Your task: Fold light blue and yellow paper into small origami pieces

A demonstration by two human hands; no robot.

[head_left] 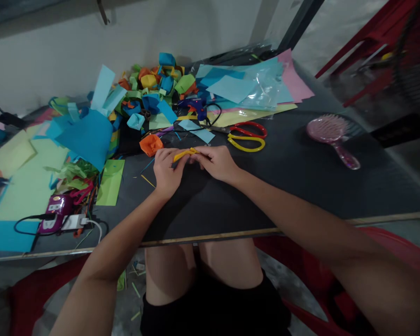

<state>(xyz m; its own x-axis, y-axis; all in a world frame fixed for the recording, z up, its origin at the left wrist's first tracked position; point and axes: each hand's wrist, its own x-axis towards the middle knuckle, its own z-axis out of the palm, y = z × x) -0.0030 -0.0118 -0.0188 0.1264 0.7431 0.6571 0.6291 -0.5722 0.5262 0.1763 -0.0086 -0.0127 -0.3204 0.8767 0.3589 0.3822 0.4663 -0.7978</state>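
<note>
A narrow piece of folded yellow paper (183, 154) is pinched between my two hands above the dark table. My left hand (167, 171) grips its left part with thumb and fingers, while my right hand (217, 162) closes on the right end, where the fingertips partly hide it. Just beyond my left hand sits an orange folded paper piece (151, 145). Scissors (247, 136) with one red and one yellow handle lie past my right hand, their blades pointing left. A light blue paper piece (198, 131) rests near the blades.
Colourful folded paper pieces (149, 81) are heaped at the back, beside a blue glue gun (195, 105). Blue sheets in plastic (245, 84) lie back right; a pink hairbrush (331, 133) is at right. A purple power strip (58, 210) with cords stands at left.
</note>
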